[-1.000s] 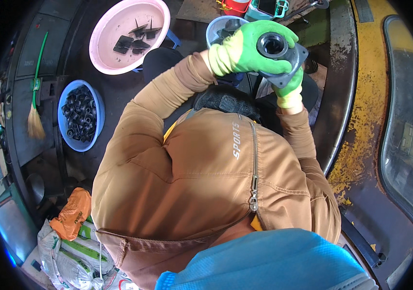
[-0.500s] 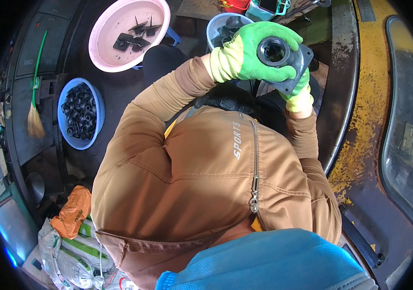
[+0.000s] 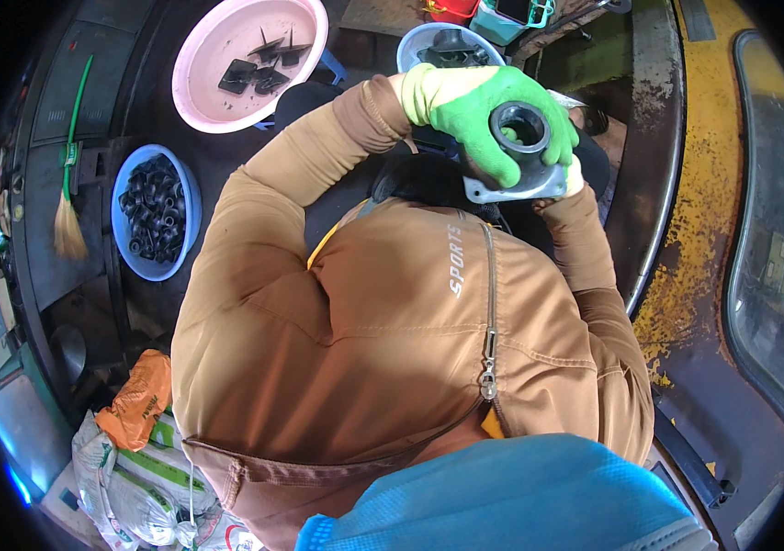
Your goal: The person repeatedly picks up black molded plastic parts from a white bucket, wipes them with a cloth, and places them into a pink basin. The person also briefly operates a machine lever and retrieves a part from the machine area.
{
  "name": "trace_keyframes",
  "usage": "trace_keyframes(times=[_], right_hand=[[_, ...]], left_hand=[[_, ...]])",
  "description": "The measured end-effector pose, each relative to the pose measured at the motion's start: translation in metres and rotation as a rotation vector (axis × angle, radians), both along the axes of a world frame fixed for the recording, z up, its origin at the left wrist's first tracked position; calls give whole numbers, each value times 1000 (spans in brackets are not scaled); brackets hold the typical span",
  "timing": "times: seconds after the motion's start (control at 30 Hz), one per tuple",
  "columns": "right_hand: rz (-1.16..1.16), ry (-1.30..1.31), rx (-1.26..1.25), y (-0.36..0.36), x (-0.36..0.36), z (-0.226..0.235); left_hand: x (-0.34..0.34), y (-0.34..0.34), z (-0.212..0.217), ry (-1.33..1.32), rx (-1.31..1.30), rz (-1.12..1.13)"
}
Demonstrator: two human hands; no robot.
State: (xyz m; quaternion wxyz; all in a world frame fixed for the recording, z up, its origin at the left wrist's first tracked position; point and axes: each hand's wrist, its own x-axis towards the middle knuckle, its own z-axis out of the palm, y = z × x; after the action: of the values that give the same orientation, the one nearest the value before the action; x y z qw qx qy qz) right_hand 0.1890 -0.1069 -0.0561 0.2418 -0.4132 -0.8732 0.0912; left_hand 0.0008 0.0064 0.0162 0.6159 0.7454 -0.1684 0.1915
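I hold a grey cast-metal housing (image 3: 522,188), a flat square base with a round open collar on top, up in front of my chest. My left hand (image 3: 465,115), in a green glove, wraps over its collar and left side. My right hand (image 3: 576,176) is under the right corner of the base, with only a strip of its green glove showing. The brown jacket sleeves hide both wrists.
A pink basin (image 3: 217,110) with a few black parts lies at the upper left. Below it is a blue basin (image 3: 125,253) full of black rings, and a light blue basin (image 3: 410,50) sits behind my hands. A broom (image 3: 68,230), sacks (image 3: 125,477) and a rusty yellow surface (image 3: 713,230) surround me.
Both hands have brought the housing slightly down and closer to my chest, tilting it so its collar opening faces up more.
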Motion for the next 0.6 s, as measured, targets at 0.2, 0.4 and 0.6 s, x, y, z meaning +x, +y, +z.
trace_keyframes(times=[0.2, 0.4, 0.6], right_hand=[[-87, 630, -138, 35, -27, 18], [-322, 597, -15, 42, -36, 36], [-463, 665, 40, 24, -55, 28]], left_hand=[[-11, 32, 20, 44, 288, 243], [-1, -4, 2, -17, 14, 817], [5, -19, -13, -267, 80, 933]])
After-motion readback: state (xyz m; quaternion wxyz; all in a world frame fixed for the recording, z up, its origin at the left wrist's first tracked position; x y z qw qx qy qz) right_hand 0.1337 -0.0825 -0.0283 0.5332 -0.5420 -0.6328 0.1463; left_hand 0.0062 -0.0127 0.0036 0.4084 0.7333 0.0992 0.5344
